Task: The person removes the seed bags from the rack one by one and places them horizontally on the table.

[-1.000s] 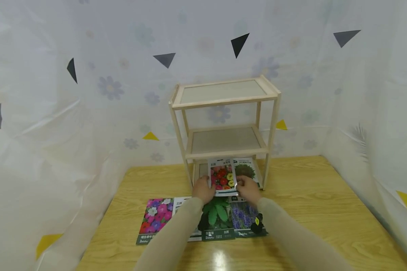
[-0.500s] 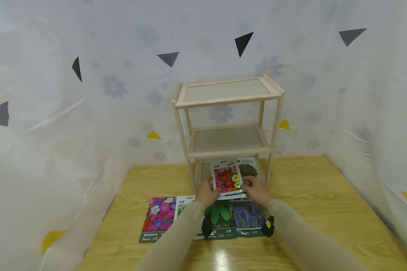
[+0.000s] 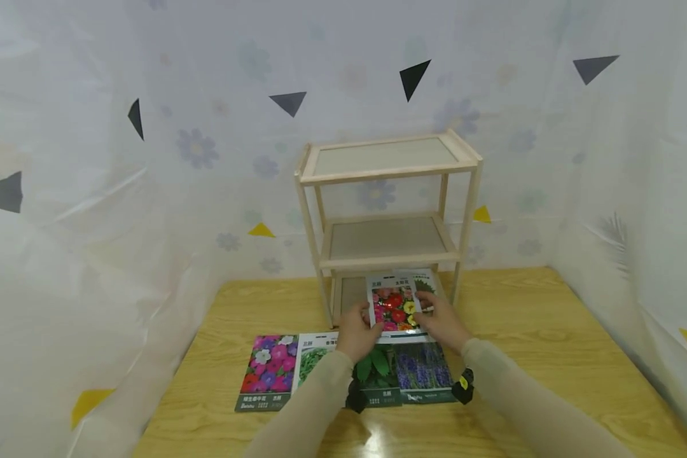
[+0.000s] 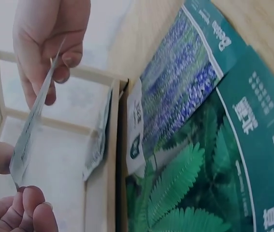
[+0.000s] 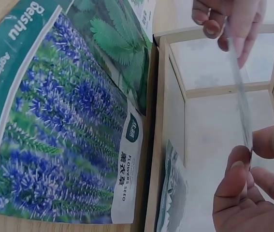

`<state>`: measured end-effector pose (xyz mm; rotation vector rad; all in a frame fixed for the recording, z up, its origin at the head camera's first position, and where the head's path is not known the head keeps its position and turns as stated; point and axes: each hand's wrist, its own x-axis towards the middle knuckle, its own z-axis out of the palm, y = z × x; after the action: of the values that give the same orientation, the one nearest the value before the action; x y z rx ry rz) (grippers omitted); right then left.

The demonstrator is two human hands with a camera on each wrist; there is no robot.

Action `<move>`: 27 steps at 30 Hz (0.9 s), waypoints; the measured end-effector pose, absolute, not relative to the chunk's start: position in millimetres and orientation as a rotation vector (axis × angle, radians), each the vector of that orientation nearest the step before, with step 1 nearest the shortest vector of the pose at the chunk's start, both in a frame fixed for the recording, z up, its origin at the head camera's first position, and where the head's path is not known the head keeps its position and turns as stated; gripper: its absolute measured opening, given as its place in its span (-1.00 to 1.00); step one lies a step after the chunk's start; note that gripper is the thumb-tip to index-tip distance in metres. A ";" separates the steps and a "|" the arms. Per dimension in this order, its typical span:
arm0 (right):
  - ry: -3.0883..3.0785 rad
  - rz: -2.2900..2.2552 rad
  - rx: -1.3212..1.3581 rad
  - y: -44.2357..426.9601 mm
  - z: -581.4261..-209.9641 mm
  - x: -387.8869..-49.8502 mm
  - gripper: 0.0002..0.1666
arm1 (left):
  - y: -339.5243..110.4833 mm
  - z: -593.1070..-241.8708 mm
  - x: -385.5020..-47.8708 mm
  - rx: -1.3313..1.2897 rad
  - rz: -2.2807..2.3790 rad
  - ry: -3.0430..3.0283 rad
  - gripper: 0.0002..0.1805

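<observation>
Both hands pinch a seed packet point(image 3: 394, 310) with red, pink and yellow flowers by its side edges. My left hand point(image 3: 357, 332) grips the left edge, thumb in front; my right hand point(image 3: 442, 322) grips the right edge. It is held up in front of the bottom shelf, and both wrist views show it edge-on, apart from the packets below. Behind it another seed packet point(image 3: 425, 283) with a green spiky plant lies on the bottom shelf, partly hidden. Below the hands lie a lavender seed packet point(image 5: 74, 116) and a green-leaf seed packet point(image 4: 190, 188).
A three-tier wooden rack point(image 3: 389, 259) stands at the back of the wooden table point(image 3: 538, 356). A pink and purple flower packet point(image 3: 271, 364) and a green herb packet point(image 3: 313, 361) lie at the left of the row, the latter partly behind the left arm.
The held packet and both hands have shifted slightly right relative to the rack, covering more of the packet on the bottom shelf. The head view has also shifted a little.
</observation>
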<state>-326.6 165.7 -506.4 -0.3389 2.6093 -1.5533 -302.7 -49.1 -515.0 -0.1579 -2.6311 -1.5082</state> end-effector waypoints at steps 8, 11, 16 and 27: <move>2.632 -1.523 -0.363 172.7 -504.9 -318.9 -0.32 | -42.3 -509.5 -290.3 -0.201 -1.529 -2.599 -0.42; 2.654 -1.492 -0.360 176.4 -503.7 -315.6 -0.28 | -40.0 -508.6 -285.3 -0.204 -1.537 -2.602 -0.42; 2.666 -1.460 -0.362 186.4 -502.7 -308.8 -0.24 | -36.5 -506.7 -275.9 -0.236 -1.532 -2.638 -0.43; 2.706 -1.354 -0.440 211.0 -499.0 -293.2 -0.22 | -27.5 -500.4 -253.1 -0.454 -1.120 -2.867 -0.39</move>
<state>-293.2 211.0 -499.0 -0.4400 2.7065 -1.3543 -253.1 -27.5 -500.4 -0.4539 -2.8666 -1.1196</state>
